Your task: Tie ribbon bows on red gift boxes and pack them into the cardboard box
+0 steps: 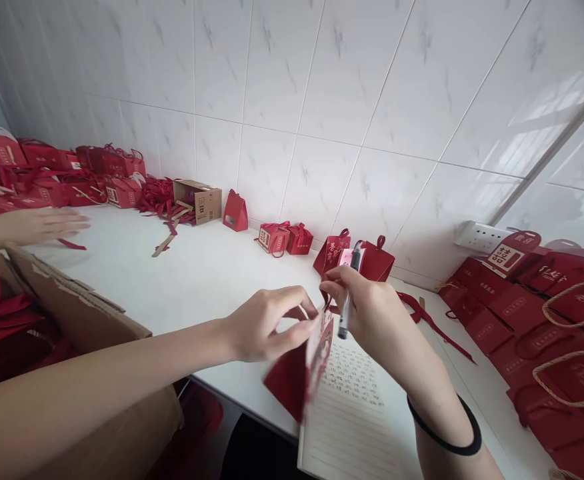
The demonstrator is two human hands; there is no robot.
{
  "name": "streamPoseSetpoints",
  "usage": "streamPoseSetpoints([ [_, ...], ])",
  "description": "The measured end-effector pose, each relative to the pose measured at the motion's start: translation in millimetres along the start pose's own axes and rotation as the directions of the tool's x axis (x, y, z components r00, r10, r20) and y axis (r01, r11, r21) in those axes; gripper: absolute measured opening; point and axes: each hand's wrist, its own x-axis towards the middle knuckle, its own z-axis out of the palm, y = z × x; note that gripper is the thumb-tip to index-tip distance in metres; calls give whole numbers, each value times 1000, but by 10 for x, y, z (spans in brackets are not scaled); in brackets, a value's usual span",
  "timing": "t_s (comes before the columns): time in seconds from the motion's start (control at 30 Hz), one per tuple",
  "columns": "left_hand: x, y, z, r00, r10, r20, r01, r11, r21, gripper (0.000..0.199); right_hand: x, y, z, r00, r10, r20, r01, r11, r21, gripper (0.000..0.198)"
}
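Note:
A red gift box [291, 380] with a printed pale face hangs tilted over the table's front edge, blurred by motion. The fingertips of my left hand [267, 323] close on its upper edge. My right hand [372, 313] is closed around a pen [346, 313] with a dark cap and grey barrel. Its thumb and forefinger also pinch at the dark red ribbon on top of the box. Below lies an open lined notebook [347, 427] with rows of handwriting, partly hidden by the box.
Small red boxes [299, 239] stand along the tiled wall. Stacked red gift boxes [512, 320] fill the right side by a socket [479, 235]. Loose ribbon [452, 337] lies there. At left are a cardboard carton [92, 293], a ribbon-filled box [207, 205] and another person's hand [42, 225].

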Motion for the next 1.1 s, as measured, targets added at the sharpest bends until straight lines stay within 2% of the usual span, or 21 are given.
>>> streamPoseSetpoints([
  [0.03, -1, -5, -7, 1000, -2, 13, 4, 992, -126, 22, 9, 10, -28, 999, -38, 28, 35, 995, 88, 13],
  [0.07, 2, -15, -14, 999, -24, -28, 19, 982, -189, 23, 22, 23, -53, 996, -74, 47, 65, 983, 172, 13],
  [0.1, 10, -29, -20, 992, -60, -115, 38, 982, -186, 24, 37, 40, -73, 992, -110, 59, 91, 963, 255, 13],
  [0.17, 37, -63, -31, 951, -112, -287, 99, 993, -61, 35, 72, 86, -90, 983, -166, 74, 121, 902, 414, 13],
  [0.2, 53, -81, -37, 940, -123, -319, 128, 992, -6, 42, 91, 113, -87, 979, -186, 80, 125, 867, 483, 13],
  [0.27, 79, -112, -53, 953, -177, -248, 175, 984, -27, 47, 127, 169, -67, 970, -216, 109, 113, 804, 583, 14],
  [0.33, 94, -130, -68, 956, -270, -116, 249, 953, -170, 47, 162, 217, -51, 961, -242, 135, 110, 780, 616, 16],
  [0.4, 101, -130, -79, 935, -353, -36, 326, 894, -306, 49, 189, 246, -60, 954, -266, 142, 135, 799, 586, 18],
  [0.47, 108, -108, -83, 918, -396, -23, 360, 854, -376, 40, 197, 251, -95, 950, -280, 137, 177, 846, 503, 19],
  [0.6, 126, -33, -77, 927, -368, -67, 314, 864, -394, 9, 157, 187, -127, 975, -196, 109, 153, 936, 316, 20],
  [0.67, 128, -15, -68, 937, -343, -72, 288, 870, -400, 7, 131, 131, -75, 987, -157, 42, 140, 954, 266, 21],
  [0.77, 115, -24, -48, 941, -315, -124, 240, 878, -414, 10, 115, 51, 62, 978, -188, -87, 203, 959, 200, 24],
  [0.87, 92, -33, -37, 928, -244, -281, 145, 933, -329, 13, 123, 9, 175, 946, -220, -237, 241, 968, 64, 24],
  [0.93, 80, -18, -45, 921, -175, -347, 96, 968, -233, 6, 123, 3, 200, 916, -246, -316, 255, 967, -11, 19],
  [1.0, 77, 9, -62, 921, -136, -366, 81, 983, -162, 7, 110, 3, 187, 903, -276, -329, 272, 960, -61, 15],
  [1.1, 78, 47, -82, 898, -149, -414, 101, 986, -135, 17, 72, -9, 136, 925, -285, -251, 262, 957, -122, 19],
])
